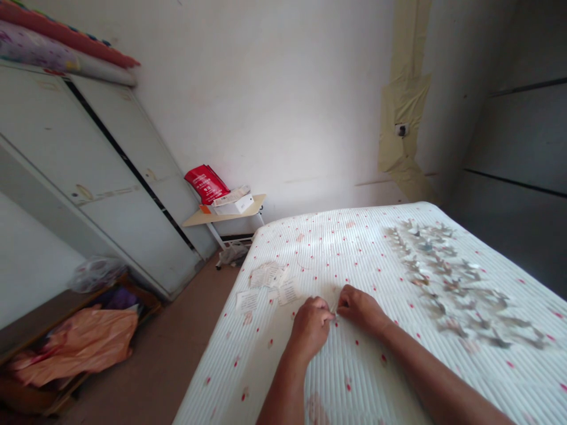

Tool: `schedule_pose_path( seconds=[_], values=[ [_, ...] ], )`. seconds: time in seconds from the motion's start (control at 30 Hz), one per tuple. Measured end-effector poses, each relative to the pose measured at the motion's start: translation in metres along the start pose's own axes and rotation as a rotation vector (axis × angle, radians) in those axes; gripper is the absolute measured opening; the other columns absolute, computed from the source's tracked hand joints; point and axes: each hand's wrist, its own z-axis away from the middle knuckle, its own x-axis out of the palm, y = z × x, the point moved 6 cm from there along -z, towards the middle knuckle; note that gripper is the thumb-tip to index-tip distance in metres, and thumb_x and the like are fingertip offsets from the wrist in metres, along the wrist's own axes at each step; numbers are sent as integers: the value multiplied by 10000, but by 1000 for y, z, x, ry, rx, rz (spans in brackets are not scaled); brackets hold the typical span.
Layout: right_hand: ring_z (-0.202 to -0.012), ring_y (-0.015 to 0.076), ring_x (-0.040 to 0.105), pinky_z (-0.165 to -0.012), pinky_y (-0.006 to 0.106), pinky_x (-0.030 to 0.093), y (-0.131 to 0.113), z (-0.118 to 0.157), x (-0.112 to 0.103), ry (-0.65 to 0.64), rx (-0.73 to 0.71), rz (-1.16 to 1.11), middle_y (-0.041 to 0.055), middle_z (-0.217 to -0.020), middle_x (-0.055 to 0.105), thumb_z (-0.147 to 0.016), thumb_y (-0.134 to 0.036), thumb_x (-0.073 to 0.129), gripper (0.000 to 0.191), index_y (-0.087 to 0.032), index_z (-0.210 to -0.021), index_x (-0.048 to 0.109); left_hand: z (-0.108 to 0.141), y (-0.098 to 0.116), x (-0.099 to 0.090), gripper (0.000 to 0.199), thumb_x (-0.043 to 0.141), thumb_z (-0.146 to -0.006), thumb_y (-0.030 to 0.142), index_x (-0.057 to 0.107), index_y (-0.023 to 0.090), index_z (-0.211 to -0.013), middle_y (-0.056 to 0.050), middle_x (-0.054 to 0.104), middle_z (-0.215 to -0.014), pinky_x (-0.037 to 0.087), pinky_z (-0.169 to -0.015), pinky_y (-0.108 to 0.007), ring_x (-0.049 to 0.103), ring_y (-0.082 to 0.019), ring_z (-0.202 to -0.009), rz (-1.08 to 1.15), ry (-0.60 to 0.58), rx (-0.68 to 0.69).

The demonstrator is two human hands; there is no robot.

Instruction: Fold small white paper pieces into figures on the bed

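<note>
My left hand (310, 323) and my right hand (359, 308) meet low over the bed, fingers pinched. Between their fingertips shows a small pale piece of folded paper (333, 309), mostly hidden by the fingers. Just beyond my left hand lie several printed paper squares (289, 291), some overlapping. Off to the right of my right hand, several folded paper figures (447, 268), which look like paper cranes, stand in rough rows; they are blurred.
The bed's ribbed white cover (367, 378) has red dots. Beyond its far left corner is a small table (199, 219) with a red bag (206, 184) and a white box (237, 204). A wardrobe (110, 147) and an orange plastic bag (84, 342) are at left.
</note>
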Motion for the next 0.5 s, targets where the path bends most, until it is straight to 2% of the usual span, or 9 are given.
schedule_pose_path(
  seconds=[0.27,0.5],
  values=[
    [-756,147,573,-587,229,337,-9,1,2,-10,-58,222,66,-870,597,-780,-147,439,169,-148,-741,603,3,5,-5,416,447,-688,20,717,287,-860,-5,634,-922,416,-813,-275,502,-160,-895,-28,-28,71],
    [-808,172,581,-634,247,368,-11,0,5,-16,-83,261,83,-887,591,-798,-133,426,170,-141,-771,593,5,4,-7,406,447,-691,43,718,309,-833,19,654,-957,394,-893,-314,517,-163,-890,-73,-76,39]
  ],
)
